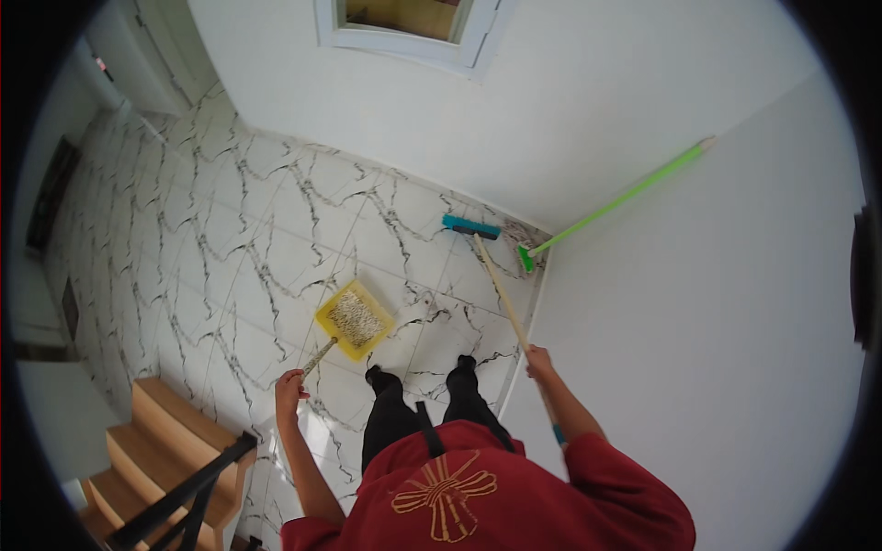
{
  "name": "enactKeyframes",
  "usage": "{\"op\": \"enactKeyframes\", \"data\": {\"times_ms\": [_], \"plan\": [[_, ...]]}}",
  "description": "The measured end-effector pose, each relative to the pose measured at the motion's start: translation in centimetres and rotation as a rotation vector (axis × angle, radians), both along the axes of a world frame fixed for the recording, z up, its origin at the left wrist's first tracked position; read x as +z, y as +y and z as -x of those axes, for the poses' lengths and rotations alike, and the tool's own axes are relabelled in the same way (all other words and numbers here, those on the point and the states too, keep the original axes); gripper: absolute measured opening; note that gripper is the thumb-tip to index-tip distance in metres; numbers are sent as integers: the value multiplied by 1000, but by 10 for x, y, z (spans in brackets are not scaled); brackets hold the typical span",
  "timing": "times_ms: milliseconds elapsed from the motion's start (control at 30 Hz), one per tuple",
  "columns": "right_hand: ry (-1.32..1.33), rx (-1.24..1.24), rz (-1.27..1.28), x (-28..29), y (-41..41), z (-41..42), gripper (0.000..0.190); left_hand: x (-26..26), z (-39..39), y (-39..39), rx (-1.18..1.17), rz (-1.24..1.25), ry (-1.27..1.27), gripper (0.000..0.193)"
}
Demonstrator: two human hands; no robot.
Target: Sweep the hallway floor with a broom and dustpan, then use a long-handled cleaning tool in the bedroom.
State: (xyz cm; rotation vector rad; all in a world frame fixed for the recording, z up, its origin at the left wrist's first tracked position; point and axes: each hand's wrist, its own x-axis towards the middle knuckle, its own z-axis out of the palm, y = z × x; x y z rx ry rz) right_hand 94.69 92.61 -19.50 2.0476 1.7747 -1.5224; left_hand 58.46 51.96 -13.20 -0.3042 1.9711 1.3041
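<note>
My left hand [293,392] is closed around the patterned handle of a yellow dustpan [355,319], which lies low over or on the marble-look floor in front of my feet. Inside the pan is a speckled, light and dark surface; whether it is debris or a printed pattern I cannot tell. My right hand [539,362] grips the pale wooden stick of a push broom [471,226]. The broom's teal bristle head is on the floor near the corner, close to a string mop [526,257] whose green pole leans against the wall.
White walls meet at the corner to the front right, below a white-framed window [403,38]. Wooden stairs [165,448] with a black metal railing [186,489] stand at the lower left. Doors are at the far upper left, and a dark mat or grate [52,195] lies left.
</note>
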Motion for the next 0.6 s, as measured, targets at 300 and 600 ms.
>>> {"op": "enactKeyframes", "data": {"times_ms": [300, 600], "plan": [[-83, -293, 274, 68, -157, -13, 23, -63, 98, 10, -256, 40, 38, 20], [-29, -427, 338, 120, -179, -38, 31, -68, 130, 36, -352, 100, 69, 26]]}}
